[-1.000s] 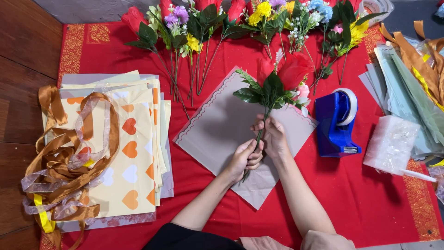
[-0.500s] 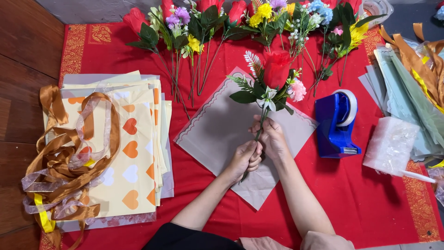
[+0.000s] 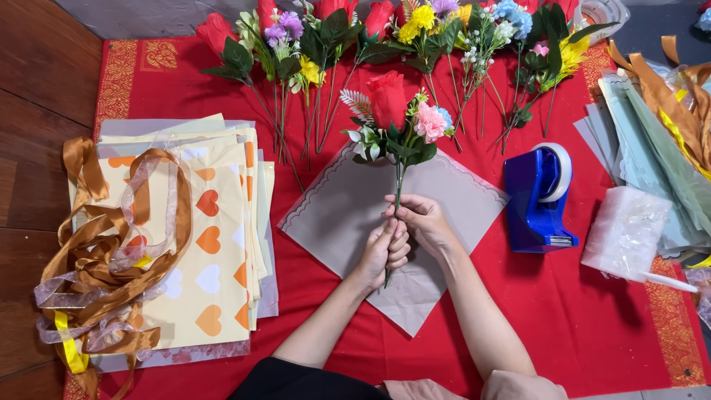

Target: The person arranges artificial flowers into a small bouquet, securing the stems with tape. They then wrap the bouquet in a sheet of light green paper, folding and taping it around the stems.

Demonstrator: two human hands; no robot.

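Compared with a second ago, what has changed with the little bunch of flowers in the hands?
The bunch of flowers has swung up from leaning right to nearly straight, its heads now farther up the red cloth. Both hands, left and right, still grip the stems, over the grey paper sheet. The tape dispenser, ribbons and heart-printed sheets have not moved.

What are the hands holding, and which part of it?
Both hands, left hand and right hand, grip a small flower bunch by its green stems, below the blooms.
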